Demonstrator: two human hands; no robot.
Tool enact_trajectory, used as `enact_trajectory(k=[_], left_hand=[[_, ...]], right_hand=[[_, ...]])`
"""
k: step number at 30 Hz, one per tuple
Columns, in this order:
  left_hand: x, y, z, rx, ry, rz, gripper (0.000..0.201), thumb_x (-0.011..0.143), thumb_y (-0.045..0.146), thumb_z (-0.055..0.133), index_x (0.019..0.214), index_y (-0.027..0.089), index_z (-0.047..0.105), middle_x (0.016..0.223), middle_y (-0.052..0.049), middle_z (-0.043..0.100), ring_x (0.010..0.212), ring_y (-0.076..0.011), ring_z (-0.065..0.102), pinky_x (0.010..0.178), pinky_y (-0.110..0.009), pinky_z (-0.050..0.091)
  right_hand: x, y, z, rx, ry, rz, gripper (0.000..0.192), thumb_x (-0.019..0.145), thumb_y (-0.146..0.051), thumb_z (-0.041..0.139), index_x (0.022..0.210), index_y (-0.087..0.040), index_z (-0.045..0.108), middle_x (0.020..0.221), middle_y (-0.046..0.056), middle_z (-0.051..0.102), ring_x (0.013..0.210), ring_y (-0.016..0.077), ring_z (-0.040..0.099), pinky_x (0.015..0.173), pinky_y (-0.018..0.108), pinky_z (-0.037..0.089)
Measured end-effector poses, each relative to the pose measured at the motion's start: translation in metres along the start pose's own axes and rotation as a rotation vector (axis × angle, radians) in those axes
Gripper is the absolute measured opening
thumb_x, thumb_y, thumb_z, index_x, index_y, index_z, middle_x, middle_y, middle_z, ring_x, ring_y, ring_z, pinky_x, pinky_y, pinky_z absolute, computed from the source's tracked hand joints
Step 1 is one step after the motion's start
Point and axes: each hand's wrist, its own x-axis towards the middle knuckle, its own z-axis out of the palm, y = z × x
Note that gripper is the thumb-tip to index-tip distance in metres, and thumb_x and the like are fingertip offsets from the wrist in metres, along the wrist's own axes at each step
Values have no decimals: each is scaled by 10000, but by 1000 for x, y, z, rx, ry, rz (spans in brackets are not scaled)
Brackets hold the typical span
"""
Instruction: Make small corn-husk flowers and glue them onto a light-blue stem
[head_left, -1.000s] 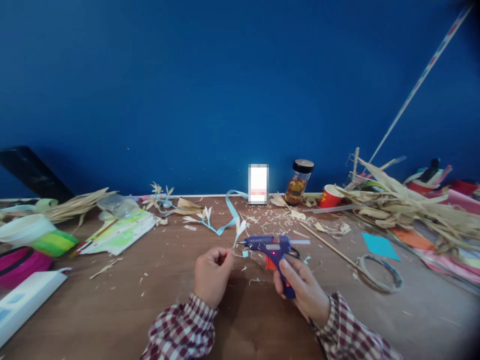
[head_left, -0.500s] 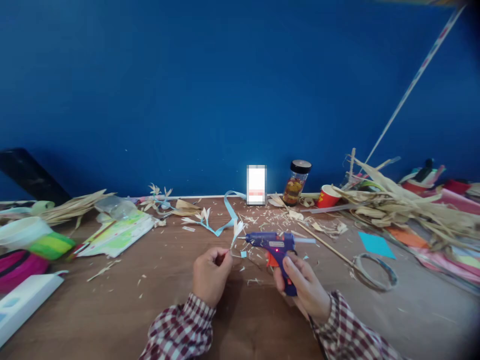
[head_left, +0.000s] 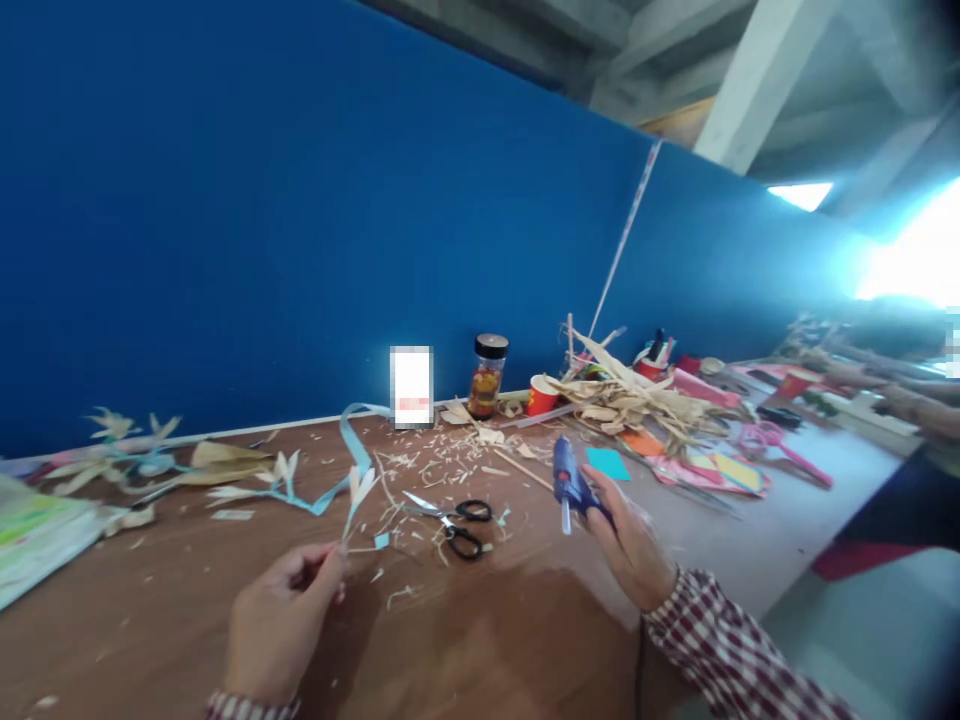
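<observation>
My left hand (head_left: 285, 610) is closed in a pinch on the thin stem of a small pale husk flower (head_left: 360, 488), its petals pointing up. On the right, my right hand (head_left: 630, 545) grips a blue hot glue gun (head_left: 572, 478), held above the table with its clear glue stick sticking out toward me. A pair of scissors with black handles (head_left: 466, 528) lies between the hands, blades to the left. Behind the held flower, a light blue ribbon (head_left: 352, 440) curls over the table, joined to another white husk flower (head_left: 281, 480).
Husk scraps cover the brown table (head_left: 525, 620). A jar with a black lid (head_left: 487, 378), a red paper cup (head_left: 541, 396) and a heap of dried husks (head_left: 645, 395) stand along the blue wall. A turquoise paper square (head_left: 607, 463) lies right of the glue gun.
The view has turned to the right. My right hand has swung the glue gun away from the flower to the right, uncovering the scissors. My left hand still pinches the flower.
</observation>
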Motion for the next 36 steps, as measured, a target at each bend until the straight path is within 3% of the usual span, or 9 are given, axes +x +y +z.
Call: enact_trajectory(k=[5,9,13,18,22,25,28,31,36], left_hand=[[1,-6,5,-13,-15,5,411,606,536,538,741,160,631,517,-13,644,513,-195,591,539,-272,444],[3,-7,4,5,-34,-13,393,593,532,549,726,172,632,543,-17,656,527,-202,598,556,-281,452],[3,-4,0,76,-48,-34,360,595,526,544,690,192,640,457,6,615,499,-203,585,545,-283,443],[1,-5,3,-29,-46,-19,401,601,523,554,745,156,629,535,-22,645,516,-195,585,561,-286,446],[0,-8,7,-105,-56,-4,395,602,507,573,729,135,620,513,-20,621,485,-176,558,528,-277,442],[-2,-7,8,-162,-50,-7,367,610,479,584,720,131,620,512,-13,610,461,-153,538,496,-257,436],[-4,-4,9,-236,-27,7,322,614,441,598,703,132,624,517,-13,608,440,-135,522,463,-240,432],[-4,-3,11,-323,-25,21,283,628,402,598,699,130,625,531,-19,608,434,-122,510,447,-234,435],[-4,-2,12,-376,23,13,271,640,389,591,687,123,618,527,-14,591,415,-110,489,435,-235,427]], right_hand=[[-24,59,-24,-496,-151,80,456,836,-299,362,1275,-177,337,868,104,589,758,230,570,659,346,447],[-34,77,-29,-641,-218,70,433,848,-299,349,1260,-165,367,795,102,573,702,221,562,616,321,444],[-35,78,-27,-665,-224,49,425,850,-290,356,1261,-182,367,809,95,583,722,213,568,633,306,441],[-36,82,-29,-635,-271,2,459,832,-334,397,1270,-199,362,914,113,608,835,249,568,689,353,448],[-45,95,-45,-552,-314,43,497,822,-399,415,1289,-255,325,1052,130,576,937,277,556,731,390,449],[-50,97,-63,-477,-292,69,485,809,-442,428,1257,-265,369,1005,157,589,888,264,586,696,375,456],[-45,72,-72,-422,-175,36,462,799,-487,417,1194,-247,419,880,155,609,788,225,606,653,349,448],[-30,17,-58,-295,-125,-64,300,808,-407,458,1074,-271,477,832,112,615,750,192,601,641,313,444],[4,-85,18,-70,-482,-380,151,844,-238,408,887,-229,553,813,43,608,756,162,559,669,282,421]])
